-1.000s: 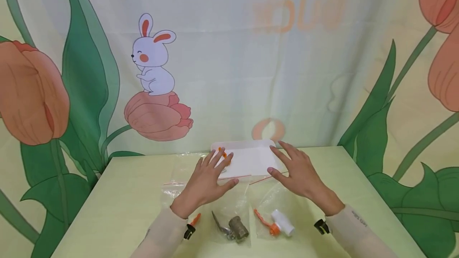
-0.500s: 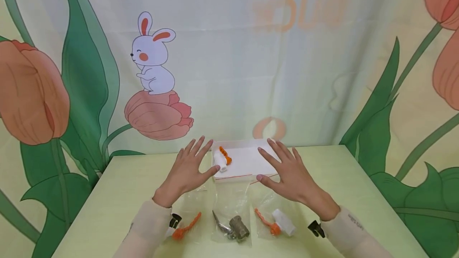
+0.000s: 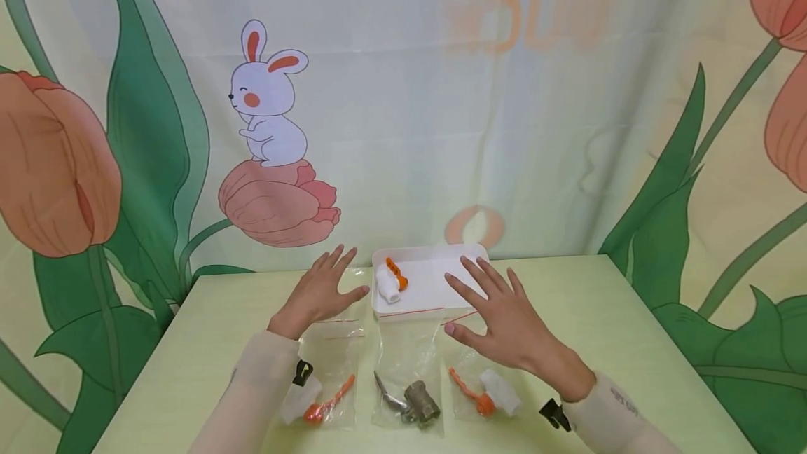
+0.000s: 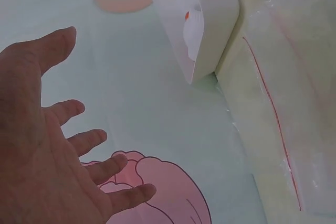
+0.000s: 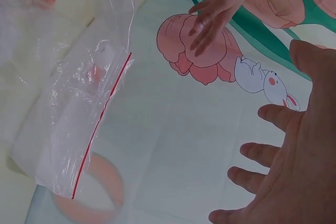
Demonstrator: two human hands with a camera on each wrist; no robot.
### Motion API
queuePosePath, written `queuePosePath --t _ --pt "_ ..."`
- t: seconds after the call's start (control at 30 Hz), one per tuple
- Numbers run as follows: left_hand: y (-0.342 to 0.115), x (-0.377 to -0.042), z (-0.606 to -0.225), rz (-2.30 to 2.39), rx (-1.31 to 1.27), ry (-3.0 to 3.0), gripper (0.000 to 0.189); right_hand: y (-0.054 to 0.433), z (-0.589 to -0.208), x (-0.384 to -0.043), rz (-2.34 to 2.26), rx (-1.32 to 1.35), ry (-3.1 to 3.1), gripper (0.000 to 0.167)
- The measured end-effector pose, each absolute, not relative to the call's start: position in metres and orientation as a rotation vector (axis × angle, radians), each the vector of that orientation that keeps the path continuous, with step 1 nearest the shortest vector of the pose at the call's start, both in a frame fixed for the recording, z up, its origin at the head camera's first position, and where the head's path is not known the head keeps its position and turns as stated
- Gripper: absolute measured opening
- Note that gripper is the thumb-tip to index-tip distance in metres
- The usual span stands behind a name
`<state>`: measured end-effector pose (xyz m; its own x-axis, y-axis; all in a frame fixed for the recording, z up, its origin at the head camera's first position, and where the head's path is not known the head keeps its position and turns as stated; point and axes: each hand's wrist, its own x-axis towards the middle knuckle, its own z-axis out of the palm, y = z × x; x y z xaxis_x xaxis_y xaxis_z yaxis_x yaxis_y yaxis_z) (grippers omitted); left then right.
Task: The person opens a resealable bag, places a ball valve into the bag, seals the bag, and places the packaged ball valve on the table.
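My left hand (image 3: pixel 320 293) hovers with spread fingers left of a white tray (image 3: pixel 435 293), holding nothing. With fingers likewise spread, my right hand (image 3: pixel 504 321) hangs over the tray's right front side and the right bag, also holding nothing. In the tray's left end lies a white fitting (image 3: pixel 387 284) with an orange lever (image 3: pixel 396 270). Three clear zip bags lie nearer me: the left one contains a white piece (image 3: pixel 301 398) and an orange lever (image 3: pixel 328 401), the middle one a grey metal pipe fitting (image 3: pixel 421 401) with a lever, the right one a white fitting (image 3: pixel 501 391) with an orange lever (image 3: pixel 465 387).
The pale green table (image 3: pixel 567 286) ends against a curtain (image 3: pixel 403 125) printed with tulips and a rabbit. Red zip strips (image 4: pixel 273 114) of the bags reach toward the tray. Black clips (image 3: pixel 555 413) sit at both sleeves.
My left hand has moved left, uncovering the white fitting in the tray and the left bag. The right hand has shifted a little left and nearer me. The bags and tray stay put.
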<state>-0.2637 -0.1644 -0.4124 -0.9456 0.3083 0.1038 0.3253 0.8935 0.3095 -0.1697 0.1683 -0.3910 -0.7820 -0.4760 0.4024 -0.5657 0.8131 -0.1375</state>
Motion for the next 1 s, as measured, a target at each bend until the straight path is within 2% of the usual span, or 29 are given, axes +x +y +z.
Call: queuePosePath --t 0.63,1.0 --pt "-0.158 -0.308 -0.445 -0.547 -0.295 -3.236 0.081 0.168 -0.401 -0.151 0.365 0.808 -2.695 0.068" --pt "-0.158 -0.315 -0.472 -0.52 -0.278 -3.278 0.081 0.17 -0.406 -0.146 0.358 0.8 -2.721 0.067"
